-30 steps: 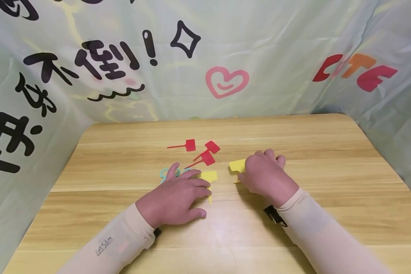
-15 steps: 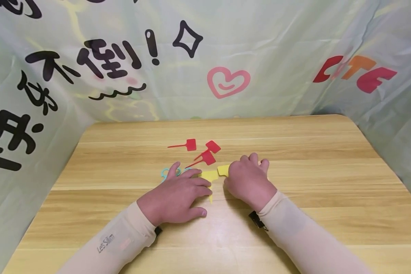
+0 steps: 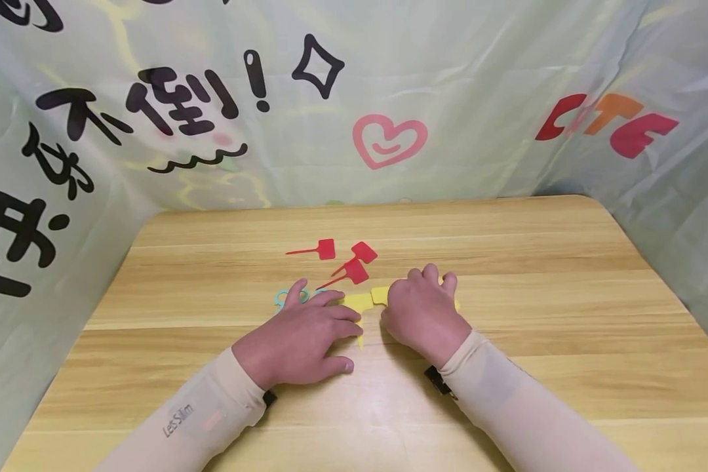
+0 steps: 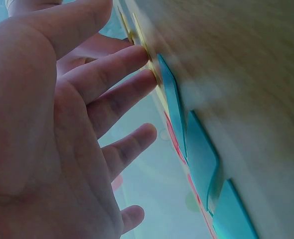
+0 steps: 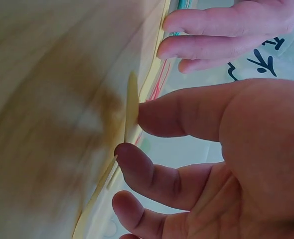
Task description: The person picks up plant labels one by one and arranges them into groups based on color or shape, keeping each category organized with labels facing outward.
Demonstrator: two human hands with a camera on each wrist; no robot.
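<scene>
Left hand [image 3: 297,337] flat, fingers pressing thin yellow plastic flag-shaped tag [image 3: 360,302]; right hand [image 3: 423,313] pinching second yellow tag [image 3: 380,294] just beside — could slip, skidding into red tags [image 3: 354,271].

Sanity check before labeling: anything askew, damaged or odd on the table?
Nothing stands out. The red tags lie loosely scattered, the yellow tags and teal tags sit flat under the left hand and right hand.

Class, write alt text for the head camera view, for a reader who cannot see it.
Two hands rest on a wooden table: the left hand presses flat on a yellow tag, and the right hand slides a second yellow tag beside it. Three red tags lie just beyond; blue tags peek out past the left fingers.
</scene>
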